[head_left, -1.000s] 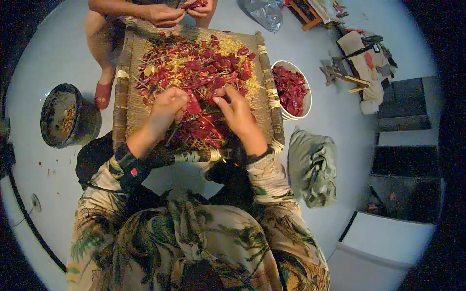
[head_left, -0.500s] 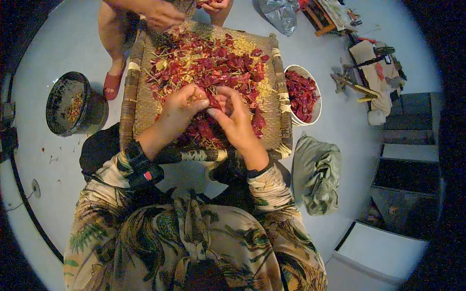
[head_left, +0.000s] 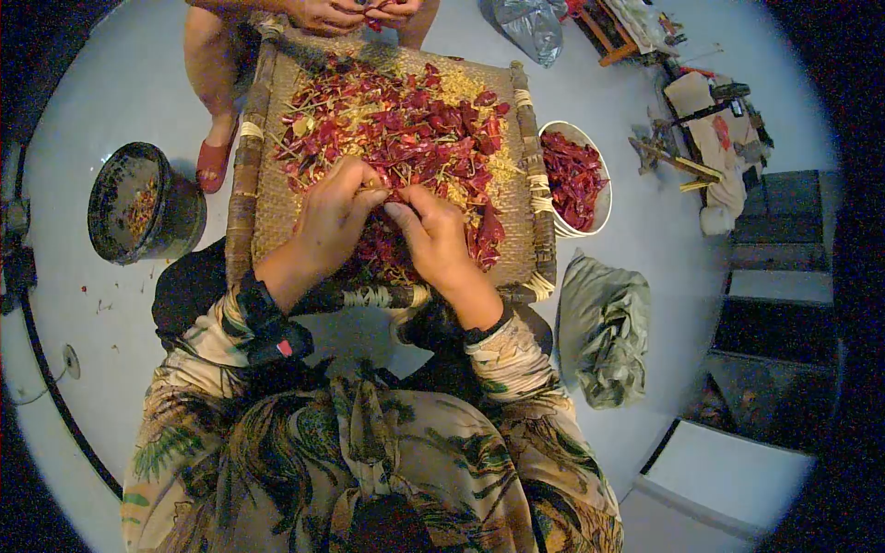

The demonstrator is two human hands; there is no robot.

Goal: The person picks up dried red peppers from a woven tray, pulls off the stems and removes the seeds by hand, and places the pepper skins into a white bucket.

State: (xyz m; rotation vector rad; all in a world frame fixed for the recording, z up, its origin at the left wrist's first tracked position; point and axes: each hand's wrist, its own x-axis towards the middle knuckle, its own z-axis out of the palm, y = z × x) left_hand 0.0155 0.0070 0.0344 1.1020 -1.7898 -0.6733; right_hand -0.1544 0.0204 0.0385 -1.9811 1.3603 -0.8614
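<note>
A woven tray (head_left: 264, 217) with a wooden frame stands before me, spread with dried red chilies (head_left: 429, 124), stems and yellow seeds (head_left: 466, 88). Above its near half, my left hand (head_left: 334, 212) and my right hand (head_left: 433, 232) meet, thumbs and fingertips pinched together. Between them is a small dried chili (head_left: 394, 196), mostly covered by the fingers. Both hands are closed on this piece, and chili pieces lie just beneath them.
Across the tray, another person's hands (head_left: 336, 14) hold something red. A black bucket (head_left: 184, 217) with some seeds stands left; a white bucket (head_left: 604, 207) of red chilies stands right. Nearby lie a greenish sack (head_left: 599, 332) and a grey plastic bag (head_left: 530, 28).
My fingers have drawn closer together, and less of the red chili shows between them. The other person's hand has moved up from the tray's far edge to meet their other hand.
</note>
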